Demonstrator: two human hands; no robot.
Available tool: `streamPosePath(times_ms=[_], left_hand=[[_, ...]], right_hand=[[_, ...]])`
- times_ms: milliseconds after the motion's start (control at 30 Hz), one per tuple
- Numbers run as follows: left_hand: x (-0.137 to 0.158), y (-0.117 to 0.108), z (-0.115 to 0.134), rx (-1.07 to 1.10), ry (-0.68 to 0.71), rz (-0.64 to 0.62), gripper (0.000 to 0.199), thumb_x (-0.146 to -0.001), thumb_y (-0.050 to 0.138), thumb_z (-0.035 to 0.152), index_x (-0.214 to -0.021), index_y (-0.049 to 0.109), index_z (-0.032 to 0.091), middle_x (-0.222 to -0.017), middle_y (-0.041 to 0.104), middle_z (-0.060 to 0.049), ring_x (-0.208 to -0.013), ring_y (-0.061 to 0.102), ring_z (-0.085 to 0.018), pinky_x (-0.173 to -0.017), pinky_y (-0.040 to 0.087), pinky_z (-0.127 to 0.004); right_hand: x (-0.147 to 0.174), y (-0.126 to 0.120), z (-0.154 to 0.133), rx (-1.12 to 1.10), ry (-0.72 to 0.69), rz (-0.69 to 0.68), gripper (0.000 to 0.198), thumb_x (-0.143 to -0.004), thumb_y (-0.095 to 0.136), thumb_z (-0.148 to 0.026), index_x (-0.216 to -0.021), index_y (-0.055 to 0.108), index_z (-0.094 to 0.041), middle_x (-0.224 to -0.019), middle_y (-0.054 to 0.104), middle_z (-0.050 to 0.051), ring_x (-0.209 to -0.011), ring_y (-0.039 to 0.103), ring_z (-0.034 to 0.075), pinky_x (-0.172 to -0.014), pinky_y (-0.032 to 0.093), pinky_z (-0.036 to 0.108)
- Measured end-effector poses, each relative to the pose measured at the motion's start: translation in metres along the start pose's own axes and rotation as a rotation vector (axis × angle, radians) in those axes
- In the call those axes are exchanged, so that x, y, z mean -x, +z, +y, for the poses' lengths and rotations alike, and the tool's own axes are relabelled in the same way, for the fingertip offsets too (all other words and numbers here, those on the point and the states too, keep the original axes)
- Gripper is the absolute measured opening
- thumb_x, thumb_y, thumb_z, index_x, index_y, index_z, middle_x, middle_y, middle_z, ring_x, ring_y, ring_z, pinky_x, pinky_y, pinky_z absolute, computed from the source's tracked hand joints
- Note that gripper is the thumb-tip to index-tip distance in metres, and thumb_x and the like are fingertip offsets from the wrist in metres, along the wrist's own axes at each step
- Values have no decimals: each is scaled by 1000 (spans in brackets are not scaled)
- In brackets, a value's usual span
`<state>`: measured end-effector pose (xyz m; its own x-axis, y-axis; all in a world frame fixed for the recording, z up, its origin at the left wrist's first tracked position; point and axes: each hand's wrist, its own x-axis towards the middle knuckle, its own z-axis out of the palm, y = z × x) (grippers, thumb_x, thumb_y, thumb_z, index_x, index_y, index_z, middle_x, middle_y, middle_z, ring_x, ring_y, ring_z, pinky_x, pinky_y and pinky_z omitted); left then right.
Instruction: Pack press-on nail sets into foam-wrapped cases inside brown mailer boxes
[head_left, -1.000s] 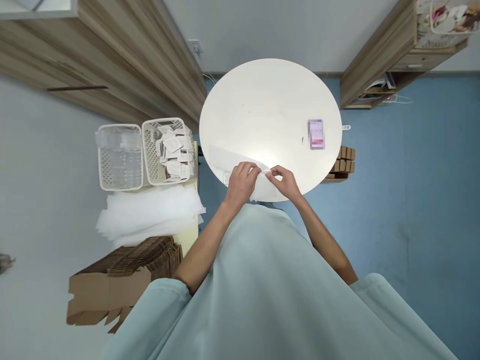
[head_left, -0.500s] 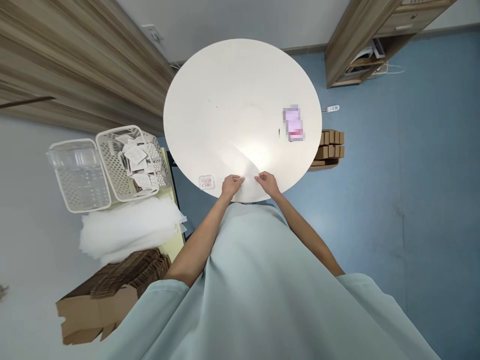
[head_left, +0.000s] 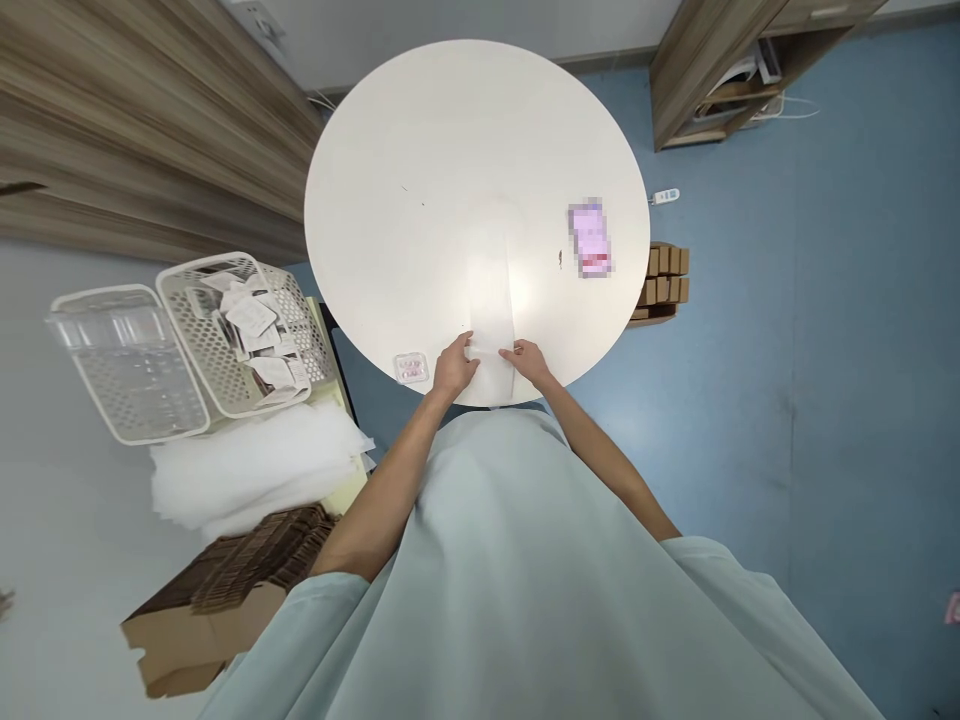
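Sheet, translucent, is clamped at its side edges by the grips of left hand and right hand, near front edge of surface.

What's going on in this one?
A person at a white table has both hands at a thin, translucent sheet: the left hand by its left edge, the right hand by its right. How firmly they grip is unclear. A small clear case lies left of the left hand.

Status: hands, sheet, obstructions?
Left hand, right hand at sheet's opposite edges, grip unclear. White translucent sheet over table. Transparent case beside left hand, off sheet.
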<state>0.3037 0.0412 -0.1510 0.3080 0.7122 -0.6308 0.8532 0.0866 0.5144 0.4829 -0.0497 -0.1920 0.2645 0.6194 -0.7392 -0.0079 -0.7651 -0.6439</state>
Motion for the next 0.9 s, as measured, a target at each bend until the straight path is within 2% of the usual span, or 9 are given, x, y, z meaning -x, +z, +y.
streamPosePath(times_ms=[100,200,400,533,767,900], left_hand=[[-1,-7,-7,40,-94,43,68,-88,74,18,-153,59,23,-142,73,-8,-95,74,-24,-98,57,-39],[-5,-10,-14,90,-168,108,56,-86,77,19,-142,67,23,-132,76,-8,-92,75,-24,-97,56,-38],[-12,-7,-19,135,-121,173,36,-90,73,23,-126,73,23,-127,77,-8,-89,74,-25,-99,55,-42],[-16,-3,-20,163,-188,224,36,-91,74,27,-126,72,23,-119,78,-8,-94,74,-26,-100,54,-41],[-21,-4,-29,192,-212,223,15,-91,71,25,-105,77,24,-104,80,-6,-100,74,-27,-99,53,-40],[-20,-7,-32,200,-164,214,6,-91,70,25,-93,76,23,-102,80,-8,-98,73,-27,-99,54,-41]], right_hand=[[-12,9,-8,65,-23,11,24,-86,69,-39,-75,52,-26,-80,66,-1,-79,61,19,-71,45,31],[-20,16,-18,93,-54,30,23,-87,68,-40,-76,54,-26,-82,67,0,-81,63,21,-74,47,33],[-22,26,-34,138,-67,71,23,-91,67,-41,-79,54,-27,-84,70,1,-82,65,22,-76,50,35],[-17,30,-38,133,-70,87,21,-92,67,-40,-81,55,-27,-87,71,1,-84,66,22,-79,51,36],[-10,36,-36,125,-46,119,21,-88,72,-40,-84,57,-26,-94,72,3,-94,67,23,-87,54,37],[-3,36,-36,-23,-77,48,32,-91,71,-54,-83,58,-26,-96,72,3,-96,68,23,-91,58,38]])
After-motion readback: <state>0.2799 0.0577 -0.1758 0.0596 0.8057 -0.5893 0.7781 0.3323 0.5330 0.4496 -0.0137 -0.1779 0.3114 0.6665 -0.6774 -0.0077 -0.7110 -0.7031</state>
